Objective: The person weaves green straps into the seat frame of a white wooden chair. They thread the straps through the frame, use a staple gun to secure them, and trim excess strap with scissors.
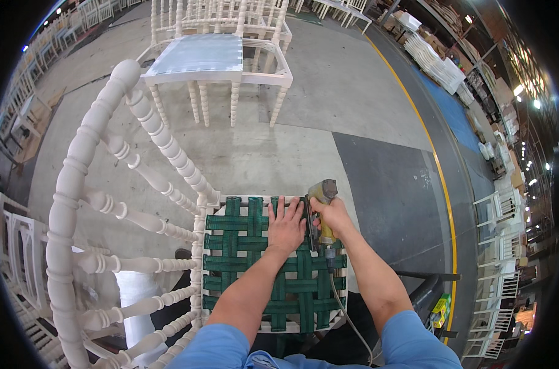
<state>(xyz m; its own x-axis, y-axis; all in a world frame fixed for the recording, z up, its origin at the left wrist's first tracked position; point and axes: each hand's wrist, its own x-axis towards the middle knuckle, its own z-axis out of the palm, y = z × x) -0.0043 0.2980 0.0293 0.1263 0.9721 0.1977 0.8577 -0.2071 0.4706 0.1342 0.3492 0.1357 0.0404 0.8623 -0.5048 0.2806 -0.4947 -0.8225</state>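
A white chair with a turned-spindle back point(76, 166) stands right in front of me, its back to the left. Green webbing straps point(230, 261) are woven across its seat frame. My left hand point(285, 232) lies flat with fingers stretched over the straps near the far edge of the seat. Just right of it, my right hand point(335, 216) is wrapped round a yellowish pneumatic staple gun point(327, 235), held at the seat's far right corner. An air hose point(341, 301) runs from the gun down toward my body. The gun's nose is hard to make out.
Farther ahead stand white chairs, one with a pale seat panel point(199, 56). More white chairs line the left and right sides point(504, 270). A dark bar point(421, 275) and a green-yellow box point(440, 310) are close on my right. A yellow line point(436, 157) crosses the floor.
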